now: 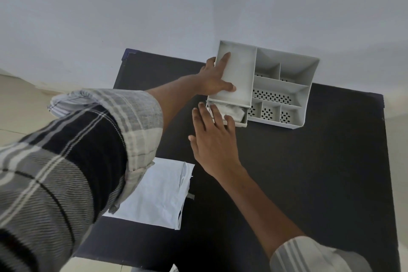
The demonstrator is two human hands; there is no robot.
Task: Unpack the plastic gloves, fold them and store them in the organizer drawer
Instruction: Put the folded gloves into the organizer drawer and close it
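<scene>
A grey plastic organizer stands at the far side of the black table. Its small drawer at the front left is partly pulled out, and folded clear plastic gloves lie inside it. My left hand rests flat on the organizer's left side, fingers spread over the tall compartment's edge. The fingertips of my right hand lie on the drawer's front edge and on the gloves, fingers apart. A white plastic package lies flat on the near left of the table, partly under my left sleeve.
The organizer's right part holds several open compartments with perforated bottoms. A pale wall rises right behind the table. Beige floor shows to the left. Bare black tabletop stretches to the right of my right arm.
</scene>
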